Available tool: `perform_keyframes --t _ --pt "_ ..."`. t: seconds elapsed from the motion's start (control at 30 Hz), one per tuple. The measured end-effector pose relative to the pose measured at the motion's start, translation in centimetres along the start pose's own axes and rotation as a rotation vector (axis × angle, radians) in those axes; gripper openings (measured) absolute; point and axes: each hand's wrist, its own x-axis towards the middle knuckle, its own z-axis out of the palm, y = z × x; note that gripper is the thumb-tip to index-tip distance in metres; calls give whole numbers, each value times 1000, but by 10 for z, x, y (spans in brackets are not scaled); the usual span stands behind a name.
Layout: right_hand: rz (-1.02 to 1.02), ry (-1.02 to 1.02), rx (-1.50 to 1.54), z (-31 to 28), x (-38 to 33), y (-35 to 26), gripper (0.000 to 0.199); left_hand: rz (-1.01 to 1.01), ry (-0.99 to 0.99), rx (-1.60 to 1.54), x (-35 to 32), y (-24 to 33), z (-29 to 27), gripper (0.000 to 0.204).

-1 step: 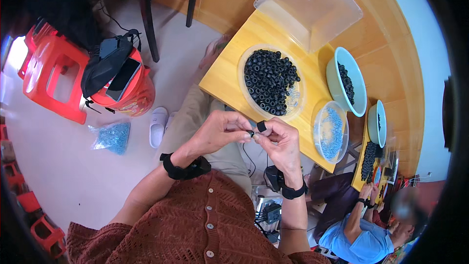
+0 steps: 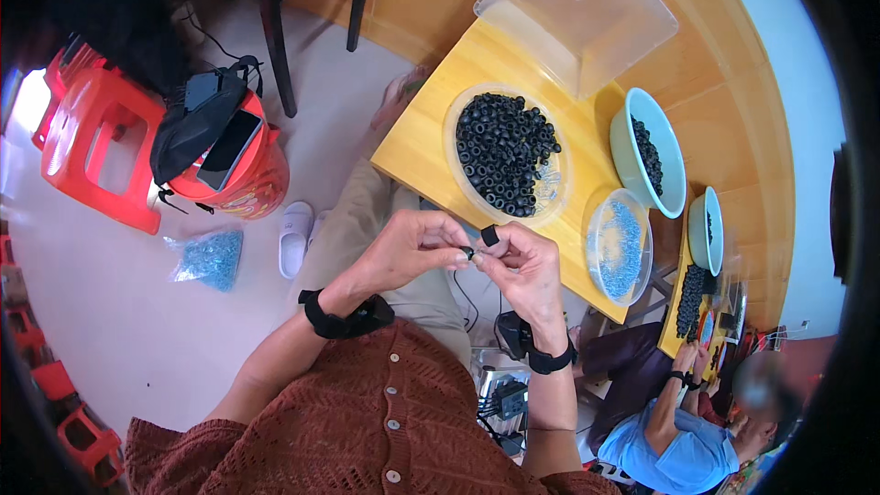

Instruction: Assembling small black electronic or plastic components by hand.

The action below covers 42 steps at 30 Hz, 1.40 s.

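- Head view: left hand (image 2: 412, 247) pinches a small dark piece (image 2: 468, 252); right hand (image 2: 522, 266) pinches a black ring (image 2: 489, 235), both at the centre.
- Judgement: keep both grips steady and aligned; spare rings (image 2: 504, 151) lie on the worktop (image 2: 422, 142) at twelve o'clock.

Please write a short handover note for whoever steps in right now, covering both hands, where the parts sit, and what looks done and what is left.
Left hand: fingertips pinched on a small dark piece that meets the right hand's part.
Right hand: grip on a small black ring between thumb and fingers.
Both hands are held together above the lap, just off the near edge of the yellow table.
Parts: clear round dish of black rings; clear dish of small blue pieces to its right; teal bowl with more black parts behind that.
Done: one ring picked up and in hand.
Left: the dish of rings looks nearly full.
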Motion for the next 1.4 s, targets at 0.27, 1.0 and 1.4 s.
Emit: perform_keyframes --t 0.27,1.0,1.4 --pt "26 40 -37 10 -12 4 14 -22 10 -61 -9 -9 1 12" --pt "16 608 -658 -104 41 115 12 -121 54 -261 -2 0 3 13" --pt "25 516 -552 -107 61 85 15 -142 28 -296 -8 2 -7 15"
